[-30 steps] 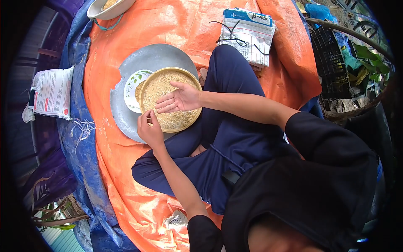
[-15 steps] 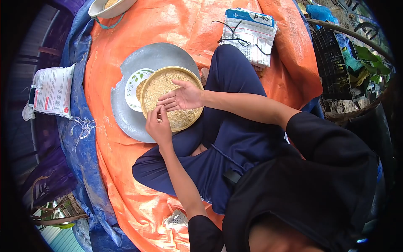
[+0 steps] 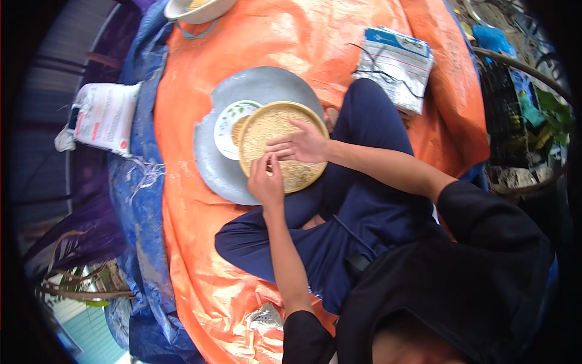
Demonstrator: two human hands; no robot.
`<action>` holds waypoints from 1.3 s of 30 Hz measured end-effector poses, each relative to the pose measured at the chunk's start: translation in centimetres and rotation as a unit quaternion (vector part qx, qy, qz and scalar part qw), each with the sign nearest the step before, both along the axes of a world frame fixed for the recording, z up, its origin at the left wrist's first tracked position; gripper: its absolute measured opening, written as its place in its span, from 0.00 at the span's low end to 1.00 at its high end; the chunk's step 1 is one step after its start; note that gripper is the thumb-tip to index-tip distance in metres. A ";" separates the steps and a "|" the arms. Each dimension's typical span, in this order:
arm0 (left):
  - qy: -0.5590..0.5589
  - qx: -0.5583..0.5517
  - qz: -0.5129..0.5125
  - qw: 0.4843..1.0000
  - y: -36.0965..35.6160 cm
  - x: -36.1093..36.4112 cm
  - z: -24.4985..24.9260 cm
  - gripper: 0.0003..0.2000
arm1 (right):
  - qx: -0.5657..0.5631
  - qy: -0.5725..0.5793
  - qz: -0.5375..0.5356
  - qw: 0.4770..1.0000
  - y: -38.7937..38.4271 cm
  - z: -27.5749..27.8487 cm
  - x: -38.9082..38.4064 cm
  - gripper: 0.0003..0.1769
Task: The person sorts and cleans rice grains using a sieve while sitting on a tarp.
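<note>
A round yellow-rimmed sifting tray (image 3: 244, 159) holds pale husky grain (image 3: 280, 124) and partly overlaps a white plate with green leaf patterns (image 3: 225, 129). Both rest over a large grey round sheet (image 3: 213, 176). Above the grain, my right hand (image 3: 301, 143) is open, palm up with the fingers stretched toward the left. My left hand (image 3: 267, 178) meets its fingertips, with thumb and fingers pinched together near the tray's lower left rim. Whatever the pinch holds, if anything, is too small to see. Some grain (image 3: 240, 130) shows on the plate beside the tray.
An orange tarp (image 3: 188, 242) lies under my crossed legs, with a blue tarp (image 3: 142, 242) along its left. Folded white sacks (image 3: 403, 76) with a black cord lie at upper right. A basin (image 3: 209, 13) stands at the top, and a printed bag (image 3: 108, 118) at left.
The whole view has shifted, so everything appears farther right. My hands keep nearly the same pose over the tray, the left still pinching at the right hand's fingertips.
</note>
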State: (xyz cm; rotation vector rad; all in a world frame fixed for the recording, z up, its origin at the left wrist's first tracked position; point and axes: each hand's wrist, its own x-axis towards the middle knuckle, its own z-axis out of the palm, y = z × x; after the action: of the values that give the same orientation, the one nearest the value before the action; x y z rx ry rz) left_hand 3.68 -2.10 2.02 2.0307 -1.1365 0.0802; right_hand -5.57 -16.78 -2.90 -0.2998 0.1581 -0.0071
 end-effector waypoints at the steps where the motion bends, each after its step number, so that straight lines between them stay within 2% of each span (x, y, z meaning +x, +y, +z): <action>1: 0.004 -0.030 0.010 0.999 0.1 0.5 -0.2 0.05 | -0.018 0.014 -0.008 1.000 -0.1 0.4 0.1 0.50; 3: 0.156 -0.085 0.093 0.980 0.0 0.3 0.5 0.07 | 0.013 0.034 -0.021 0.999 -0.3 0.3 0.0 0.48; 4: 0.268 -0.147 0.119 0.945 0.0 0.8 -0.9 0.09 | 0.035 0.013 -0.013 0.999 -0.4 -0.1 0.0 0.48; 5: 0.379 -0.207 0.137 0.891 0.1 1.2 -2.6 0.11 | 0.036 -0.010 0.000 0.999 -0.4 0.1 0.0 0.48; 7: 0.611 -0.228 0.106 0.751 -0.1 0.8 -3.6 0.19 | 0.035 -0.050 0.023 0.998 -0.2 0.8 -0.1 0.49; 10: 0.772 -0.225 0.034 0.593 -1.1 -1.6 -2.3 0.27 | 0.048 -0.078 0.050 0.995 -0.1 1.1 -0.2 0.49; 11: 0.785 -0.233 0.027 0.574 -1.4 -2.0 -2.7 0.29 | 0.050 -0.088 0.056 0.993 0.0 1.4 -0.2 0.49; 12: 0.796 -0.238 0.021 0.555 -1.5 -2.2 -3.5 0.30 | 0.027 -0.031 0.031 0.999 0.1 2.0 -0.5 0.46; 13: 0.808 -0.244 0.014 0.537 -1.5 -2.0 -4.4 0.31 | 0.029 -0.024 0.026 0.999 0.2 2.1 -0.5 0.43; 14: 0.820 -0.249 -0.082 0.509 -1.2 -1.3 -4.6 0.29 | 0.031 -0.017 0.021 0.999 0.1 1.9 -0.5 0.41; 17: 0.815 -0.205 -0.055 0.539 -1.1 -1.7 -5.0 0.27 | 0.010 -0.003 0.046 0.999 0.4 1.5 -0.3 0.33; 20: 0.836 -0.212 -0.056 0.504 -1.2 -2.4 -5.9 0.26 | -0.049 0.020 0.077 0.996 1.1 1.4 -0.2 0.30; 22: 0.855 -0.244 -0.061 0.453 -1.3 -2.6 -6.6 0.28 | -0.094 0.020 0.100 0.990 1.0 0.5 -0.2 0.26; 23: 0.864 -0.259 -0.064 0.427 -1.4 -2.7 -7.1 0.29 | -0.230 0.041 0.080 0.969 1.3 0.9 -0.2 0.24; 24: 0.861 -0.297 -0.228 0.343 -1.4 -1.7 -9.0 0.27 | -0.361 0.061 0.059 0.929 2.0 1.5 -0.4 0.23; 25: 0.852 -0.297 -0.199 0.383 -1.3 -1.9 -10.9 0.26 | -0.485 0.079 0.036 0.870 2.8 2.1 -0.5 0.21; 26: 0.840 -0.297 -0.168 0.422 -1.9 -2.9 -7.7 0.26 | -0.547 0.096 0.024 0.831 3.5 1.8 -0.4 0.16; 27: 0.826 -0.295 -0.136 0.460 -2.1 -3.4 -5.9 0.25 | -0.649 0.045 -0.045 0.758 4.0 1.7 -0.5 0.14; 29: 0.808 -0.364 -0.195 0.421 -2.0 -3.5 -8.5 0.24 | -0.805 -0.059 -0.179 0.563 5.0 1.6 -0.6 0.12; 31: 0.779 -0.433 -0.254 0.375 -2.5 -3.8 -11.3 0.24 | -0.833 -0.020 -0.101 0.544 5.3 2.8 -0.9 0.10; 32: 0.761 -0.453 -0.305 0.351 -2.8 -4.0 -11.4 0.23 | -0.842 -0.044 -0.106 0.528 5.2 3.0 -0.8 0.10; 33: 0.745 -0.459 -0.333 0.351 -3.1 -3.8 -11.6 0.23 | -0.850 -0.067 -0.110 0.511 5.0 3.2 -0.9 0.11; 35: 0.711 -0.470 -0.388 0.350 -3.5 -3.5 -11.7 0.23 | -0.874 -0.099 -0.199 0.433 5.0 3.7 -0.9 0.11; 36: 0.716 -0.465 -0.383 0.352 -3.4 -3.4 -11.5 0.23 | -0.880 -0.116 -0.242 0.391 5.0 4.0 -0.8 0.11; 39: 0.757 -0.439 -0.310 0.372 -2.5 -3.4 -10.3 0.23 | -0.888 -0.123 -0.190 0.400 4.8 3.5 -1.0 0.11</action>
State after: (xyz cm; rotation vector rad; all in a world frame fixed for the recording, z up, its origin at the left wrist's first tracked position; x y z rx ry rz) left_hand 0.27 -4.64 -8.30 0.0198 -0.2149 -1.0956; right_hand -6.60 -12.00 0.55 -2.4774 -0.1738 -0.7449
